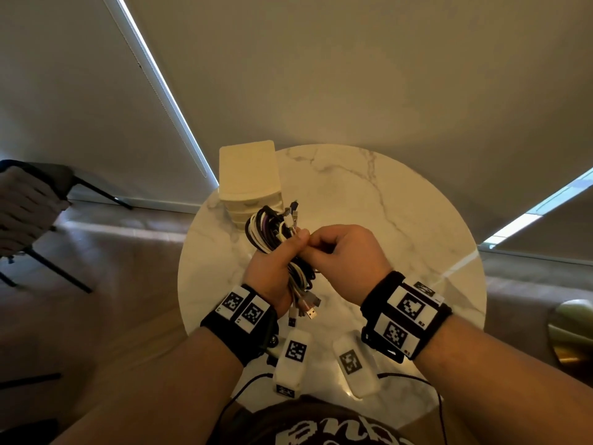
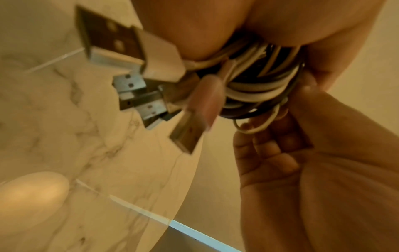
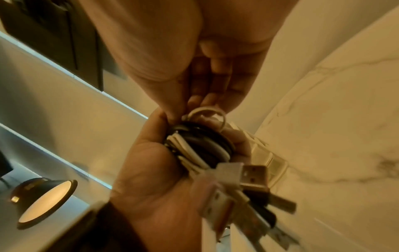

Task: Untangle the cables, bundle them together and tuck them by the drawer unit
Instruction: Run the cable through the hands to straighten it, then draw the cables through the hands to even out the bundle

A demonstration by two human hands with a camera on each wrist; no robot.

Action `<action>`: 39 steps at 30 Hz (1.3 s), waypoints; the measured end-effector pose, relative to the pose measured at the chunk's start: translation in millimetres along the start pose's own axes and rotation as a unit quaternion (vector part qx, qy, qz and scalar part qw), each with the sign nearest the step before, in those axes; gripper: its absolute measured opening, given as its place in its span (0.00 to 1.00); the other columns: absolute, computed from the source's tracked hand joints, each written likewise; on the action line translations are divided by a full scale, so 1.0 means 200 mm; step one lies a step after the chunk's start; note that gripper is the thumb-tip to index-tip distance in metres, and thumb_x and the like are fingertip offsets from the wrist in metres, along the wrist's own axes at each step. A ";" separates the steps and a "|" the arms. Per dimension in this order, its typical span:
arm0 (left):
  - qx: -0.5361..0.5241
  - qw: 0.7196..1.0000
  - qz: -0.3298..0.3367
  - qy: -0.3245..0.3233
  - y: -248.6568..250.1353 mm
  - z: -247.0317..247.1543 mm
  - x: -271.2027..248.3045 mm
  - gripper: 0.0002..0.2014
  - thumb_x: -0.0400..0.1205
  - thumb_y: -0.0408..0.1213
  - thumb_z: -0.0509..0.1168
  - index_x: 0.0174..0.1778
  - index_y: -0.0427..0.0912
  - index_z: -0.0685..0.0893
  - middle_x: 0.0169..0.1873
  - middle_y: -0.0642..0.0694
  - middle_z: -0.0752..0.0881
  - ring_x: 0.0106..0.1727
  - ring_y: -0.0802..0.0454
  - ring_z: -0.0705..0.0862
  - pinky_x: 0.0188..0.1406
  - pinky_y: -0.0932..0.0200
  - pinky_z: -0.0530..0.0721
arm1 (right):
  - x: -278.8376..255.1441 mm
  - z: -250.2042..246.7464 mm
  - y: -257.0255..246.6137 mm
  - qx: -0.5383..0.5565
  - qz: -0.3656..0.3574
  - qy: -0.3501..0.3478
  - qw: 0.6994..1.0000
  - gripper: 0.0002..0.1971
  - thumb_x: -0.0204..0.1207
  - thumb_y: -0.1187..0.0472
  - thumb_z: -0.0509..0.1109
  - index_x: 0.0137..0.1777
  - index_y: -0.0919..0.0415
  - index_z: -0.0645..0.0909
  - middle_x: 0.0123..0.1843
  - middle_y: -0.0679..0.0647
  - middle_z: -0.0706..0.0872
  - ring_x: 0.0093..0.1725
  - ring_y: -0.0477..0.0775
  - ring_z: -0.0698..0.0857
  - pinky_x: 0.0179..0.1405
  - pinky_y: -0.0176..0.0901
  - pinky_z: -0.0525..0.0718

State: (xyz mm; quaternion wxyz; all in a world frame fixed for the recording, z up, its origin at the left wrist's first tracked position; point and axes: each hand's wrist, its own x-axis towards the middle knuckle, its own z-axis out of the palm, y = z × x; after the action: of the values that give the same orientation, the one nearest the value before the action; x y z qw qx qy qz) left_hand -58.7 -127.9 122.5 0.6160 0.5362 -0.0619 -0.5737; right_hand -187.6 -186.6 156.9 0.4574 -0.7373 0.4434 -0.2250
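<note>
My left hand (image 1: 285,255) grips a coiled bundle of white, black and purple cables (image 1: 272,229) above the round marble table (image 1: 385,203). Several USB plugs (image 1: 306,308) hang out below the fist, close up in the left wrist view (image 2: 134,87). My right hand (image 1: 321,245) meets the left at the bundle's middle. Its thumb and fingertips pinch a thin white wire loop (image 3: 207,112) that sits on the bundle (image 3: 198,145). The cream drawer unit (image 1: 250,175) stands at the table's back left, just behind the cables.
Two white marker blocks (image 1: 292,358) (image 1: 353,364) lie near the table's front edge. A chair (image 1: 25,207) stands on the floor to the left. A lit lamp (image 3: 43,202) shows in the right wrist view. A gold object (image 1: 574,332) sits at the far right.
</note>
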 end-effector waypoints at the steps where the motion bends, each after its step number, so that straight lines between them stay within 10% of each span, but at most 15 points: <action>1: 0.000 1.000 -0.006 0.001 0.00 0.00 0.00 0.23 0.75 0.46 0.79 0.55 0.30 0.90 0.52 0.24 0.90 0.47 0.30 0.91 0.45 0.37 0.88 | -0.01 0.00 0.00 0.009 -0.004 -0.031 0.999 0.06 0.80 0.57 0.76 0.46 0.46 0.94 0.40 0.42 0.93 0.39 0.38 0.89 0.38 0.28 0.82; 5: -0.045 0.999 -0.010 -0.023 0.04 -0.03 0.02 0.11 0.87 0.41 0.64 0.51 0.40 0.90 0.50 0.37 0.92 0.44 0.37 0.92 0.41 0.45 0.90 | -0.02 -0.01 0.03 0.028 -0.026 -0.081 0.996 0.14 0.81 0.63 0.76 0.62 0.47 0.92 0.60 0.41 0.92 0.59 0.34 0.87 0.59 0.21 0.79; 10: -0.134 0.990 -0.011 -0.050 0.07 0.00 0.00 0.09 0.88 0.35 0.58 0.58 0.38 0.82 0.46 0.39 0.90 0.48 0.39 0.93 0.43 0.45 0.92 | -0.06 0.04 0.06 0.106 -0.039 0.003 0.994 0.05 0.77 0.64 0.80 0.44 0.52 0.91 0.43 0.45 0.92 0.45 0.44 0.87 0.52 0.37 0.85; 19: -0.045 0.993 0.048 -0.096 0.05 -0.07 0.02 0.13 0.71 0.32 0.72 0.51 0.38 0.84 0.34 0.41 0.79 0.31 0.45 0.81 0.36 0.50 0.84 | 0.03 -0.06 0.07 0.077 0.013 -0.007 0.997 0.17 0.69 0.48 0.85 0.46 0.53 0.81 0.41 0.55 0.85 0.40 0.47 0.83 0.45 0.48 0.85; 23: 0.014 0.973 0.005 -0.232 0.06 -0.03 -0.01 0.13 0.67 0.32 0.72 0.46 0.34 0.83 0.32 0.38 0.76 0.29 0.45 0.77 0.32 0.53 0.81 | 0.13 -0.15 0.04 0.325 0.078 -0.157 0.929 0.21 0.78 0.54 0.76 0.69 0.57 0.84 0.63 0.58 0.91 0.62 0.53 0.90 0.61 0.53 0.88; 28: 0.006 0.934 -0.052 -0.353 0.08 0.02 -0.02 0.13 0.72 0.28 0.67 0.52 0.32 0.78 0.32 0.38 0.75 0.30 0.44 0.77 0.34 0.51 0.80 | 0.14 -0.15 0.03 0.381 0.055 -0.266 0.884 0.11 0.79 0.63 0.75 0.59 0.66 0.83 0.45 0.58 0.91 0.37 0.51 0.91 0.36 0.42 0.90; 39: 0.105 0.934 -0.043 -0.339 0.14 -0.02 0.01 0.12 0.66 0.29 0.71 0.46 0.34 0.85 0.31 0.40 0.81 0.30 0.45 0.80 0.35 0.52 0.82 | 0.17 -0.10 0.05 0.266 -0.054 -0.185 0.944 0.14 0.74 0.67 0.79 0.58 0.58 0.84 0.49 0.50 0.91 0.50 0.49 0.89 0.51 0.42 0.86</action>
State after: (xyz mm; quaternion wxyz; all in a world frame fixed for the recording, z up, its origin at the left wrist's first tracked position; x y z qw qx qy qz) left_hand -38.3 -133.6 139.8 0.4732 0.3736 -0.3039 -0.7377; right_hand -189.5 -227.1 154.3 0.6982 -0.6402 0.2346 -0.2182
